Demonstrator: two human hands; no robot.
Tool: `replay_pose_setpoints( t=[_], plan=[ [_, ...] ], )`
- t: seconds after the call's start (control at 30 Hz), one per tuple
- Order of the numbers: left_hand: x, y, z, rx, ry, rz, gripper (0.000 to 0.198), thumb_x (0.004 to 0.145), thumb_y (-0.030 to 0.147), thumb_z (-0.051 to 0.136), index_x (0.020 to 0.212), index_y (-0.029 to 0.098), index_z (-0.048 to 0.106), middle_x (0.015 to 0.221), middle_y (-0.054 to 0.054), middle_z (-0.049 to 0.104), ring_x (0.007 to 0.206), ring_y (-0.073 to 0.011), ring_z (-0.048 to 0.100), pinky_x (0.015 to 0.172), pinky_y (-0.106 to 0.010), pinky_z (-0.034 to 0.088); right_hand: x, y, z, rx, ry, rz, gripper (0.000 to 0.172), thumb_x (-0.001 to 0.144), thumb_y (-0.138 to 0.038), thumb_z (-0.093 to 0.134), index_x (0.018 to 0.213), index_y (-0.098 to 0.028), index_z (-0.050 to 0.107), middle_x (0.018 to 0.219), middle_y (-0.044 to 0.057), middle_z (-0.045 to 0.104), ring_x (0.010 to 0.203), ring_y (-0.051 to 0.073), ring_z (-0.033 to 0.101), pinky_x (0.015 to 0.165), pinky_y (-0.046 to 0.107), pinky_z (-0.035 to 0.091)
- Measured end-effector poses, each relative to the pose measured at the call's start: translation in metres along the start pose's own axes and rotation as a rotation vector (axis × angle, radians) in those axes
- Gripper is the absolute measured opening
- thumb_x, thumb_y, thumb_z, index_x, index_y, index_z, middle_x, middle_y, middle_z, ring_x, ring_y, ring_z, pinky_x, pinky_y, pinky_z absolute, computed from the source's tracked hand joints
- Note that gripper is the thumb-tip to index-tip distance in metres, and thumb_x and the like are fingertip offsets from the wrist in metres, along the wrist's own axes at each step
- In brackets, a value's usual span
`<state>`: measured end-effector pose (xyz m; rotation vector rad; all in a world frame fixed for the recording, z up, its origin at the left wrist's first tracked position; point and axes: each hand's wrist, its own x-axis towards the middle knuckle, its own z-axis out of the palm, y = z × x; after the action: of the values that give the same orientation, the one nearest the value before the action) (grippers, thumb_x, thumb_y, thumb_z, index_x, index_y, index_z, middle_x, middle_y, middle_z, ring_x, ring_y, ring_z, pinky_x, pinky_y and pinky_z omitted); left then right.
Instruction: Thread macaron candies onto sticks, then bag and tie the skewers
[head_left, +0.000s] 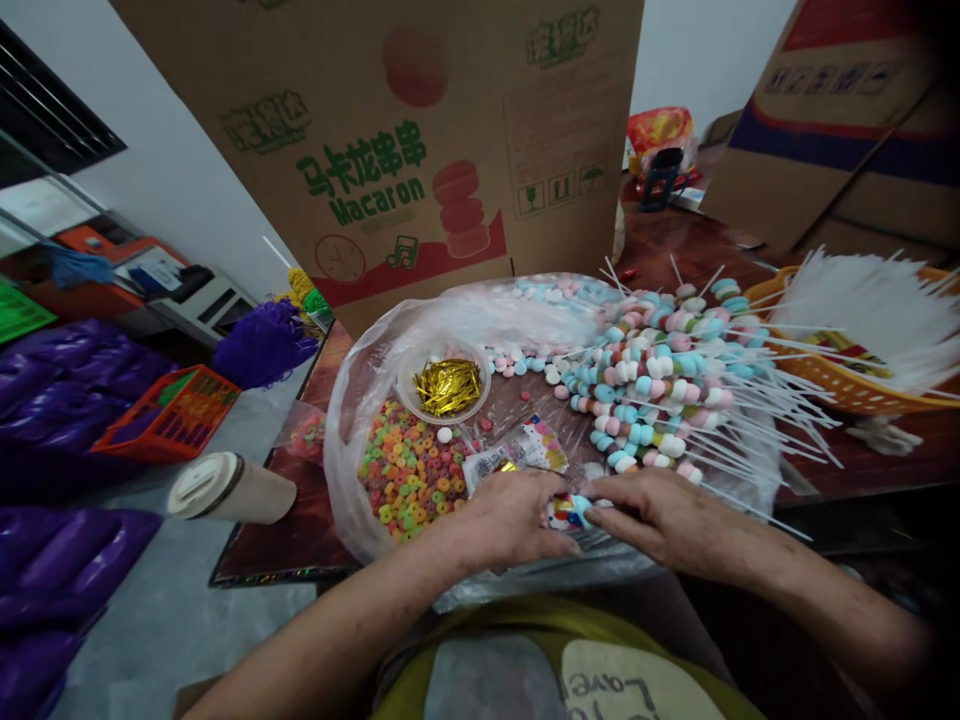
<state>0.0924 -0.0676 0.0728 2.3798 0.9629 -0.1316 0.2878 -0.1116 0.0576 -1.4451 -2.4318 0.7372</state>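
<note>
My left hand (517, 518) is closed round a small printed wrapper (561, 512) near the table's front edge. Close on its right, my right hand (646, 512) pinches a pale blue candy (581, 508) at the wrapper's end. Flat printed packets (517, 452) lie just beyond my left hand. Coloured ring candies (412, 470) are spread at the left on clear plastic. A round tub (484, 385) holds gold twist ties (448, 387). Skewered candies (660, 380) on white sticks are piled beyond my right hand.
A large cardboard box (450, 130) stands behind the plastic. An orange basket (862, 388) of white sticks is at the right. A lidded cup (234, 488) stands at the table's left edge. More small candies (517, 362) lie behind the tub.
</note>
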Motion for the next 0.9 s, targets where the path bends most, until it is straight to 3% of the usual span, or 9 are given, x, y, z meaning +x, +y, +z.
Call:
replay_pose_setpoints(
  t=[0.17, 0.23, 0.37, 0.5, 0.67, 0.8, 0.9],
  plan=[
    [0.002, -0.007, -0.002, -0.303, -0.278, -0.034, 0.035, 0.066, 0.046, 0.063, 0.087, 0.018, 0.055, 0.061, 0.005, 0.054, 0.053, -0.0104, 0.051, 0.049, -0.019, 0.038, 0.001, 0.004, 0.001, -0.092, 0.076, -0.052, 0.019, 0.083, -0.03, 0.045, 0.083, -0.024, 0.063, 0.061, -0.002, 0.061, 0.055, 0.011, 0.053, 0.051, 0.023, 0.027],
    [0.003, -0.008, 0.004, -0.251, -0.215, -0.049, 0.031, 0.071, 0.042, 0.059, 0.091, 0.019, 0.053, 0.065, 0.004, 0.057, 0.055, -0.0113, 0.053, 0.05, -0.02, 0.039, 0.002, 0.005, 0.003, -0.201, 0.12, -0.106, 0.02, 0.084, -0.029, 0.043, 0.083, -0.023, 0.063, 0.065, -0.001, 0.063, 0.058, 0.012, 0.055, 0.052, 0.024, 0.026],
    [0.002, -0.006, 0.016, 0.191, 0.098, -0.02, 0.021, 0.076, 0.03, 0.05, 0.092, 0.018, 0.053, 0.08, -0.005, 0.063, 0.073, -0.0192, 0.058, 0.065, -0.028, 0.044, 0.003, 0.004, 0.006, -0.415, 0.243, -0.131, 0.023, 0.087, -0.028, 0.038, 0.084, -0.021, 0.06, 0.063, 0.001, 0.06, 0.056, 0.013, 0.052, 0.053, 0.027, 0.023],
    [0.002, -0.008, 0.022, 0.391, 0.223, 0.075, 0.017, 0.076, 0.021, 0.047, 0.09, 0.014, 0.053, 0.082, -0.009, 0.063, 0.078, -0.0223, 0.058, 0.072, -0.034, 0.044, 0.003, -0.002, 0.01, -0.594, 0.376, -0.127, 0.022, 0.087, -0.027, 0.039, 0.088, -0.02, 0.06, 0.056, 0.001, 0.056, 0.051, 0.012, 0.048, 0.052, 0.029, 0.018],
    [0.002, -0.008, 0.016, 0.245, 0.267, 0.024, 0.022, 0.078, 0.033, 0.049, 0.092, 0.016, 0.054, 0.085, -0.007, 0.063, 0.079, -0.0216, 0.058, 0.068, -0.031, 0.043, 0.004, -0.008, 0.013, -0.696, 0.413, -0.138, 0.023, 0.086, -0.026, 0.041, 0.072, -0.019, 0.058, 0.051, 0.001, 0.054, 0.048, 0.013, 0.048, 0.051, 0.032, 0.015],
    [0.002, -0.004, 0.002, -0.011, 0.146, 0.06, 0.029, 0.074, 0.044, 0.054, 0.091, 0.02, 0.056, 0.081, 0.0, 0.063, 0.074, -0.0152, 0.058, 0.06, -0.022, 0.041, 0.005, -0.013, 0.012, -0.678, 0.369, -0.162, 0.013, 0.083, -0.023, 0.046, 0.077, -0.02, 0.058, 0.052, -0.001, 0.055, 0.047, 0.015, 0.048, 0.051, 0.031, 0.016],
    [0.004, -0.002, 0.001, 0.031, 0.156, 0.01, 0.026, 0.074, 0.042, 0.053, 0.087, 0.02, 0.059, 0.076, 0.0, 0.063, 0.07, -0.0153, 0.057, 0.059, -0.022, 0.04, 0.003, -0.016, 0.008, -0.646, 0.327, -0.136, 0.01, 0.08, -0.018, 0.048, 0.085, -0.019, 0.058, 0.057, 0.001, 0.057, 0.052, 0.015, 0.05, 0.052, 0.031, 0.021]
  ],
)
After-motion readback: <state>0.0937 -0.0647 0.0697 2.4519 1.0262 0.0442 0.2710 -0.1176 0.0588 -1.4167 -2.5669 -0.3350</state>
